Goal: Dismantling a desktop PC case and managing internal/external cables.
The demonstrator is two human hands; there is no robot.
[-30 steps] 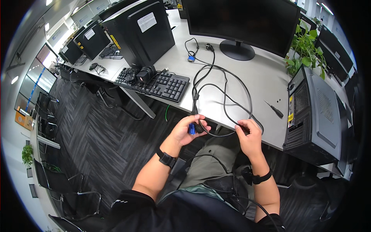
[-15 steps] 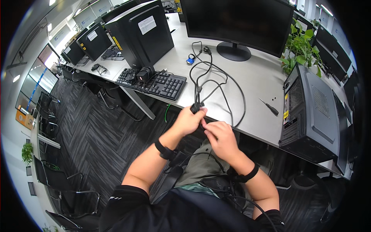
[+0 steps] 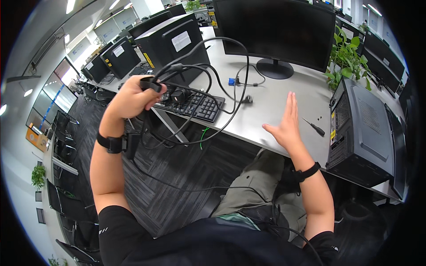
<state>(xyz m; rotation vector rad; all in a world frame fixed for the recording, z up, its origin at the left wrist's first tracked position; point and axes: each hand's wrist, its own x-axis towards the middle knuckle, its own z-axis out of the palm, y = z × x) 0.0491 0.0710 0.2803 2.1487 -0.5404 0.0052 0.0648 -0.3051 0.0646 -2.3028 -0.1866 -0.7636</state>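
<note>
My left hand is raised at the left, its fingers closed around a bundle of black cables. Long loops of the bundle hang in the air over the keyboard and past the desk's front edge. A blue video connector and a black plug are at cable ends by the desk top. Over the desk's front part, my right hand is open with nothing in it, its fingers stretched upward and the thumb apart. A screwdriver lies to the right of that hand.
Behind the keyboard stands a black computer tower; a monitor is at the back of the desk. Another tower lies at the right near a green plant. A black adapter rests on the keyboard.
My left hand has moved left and up, lifting the cable bundle off the desk. My right hand has let go, opened and moved right. The cable loops have swung left.
</note>
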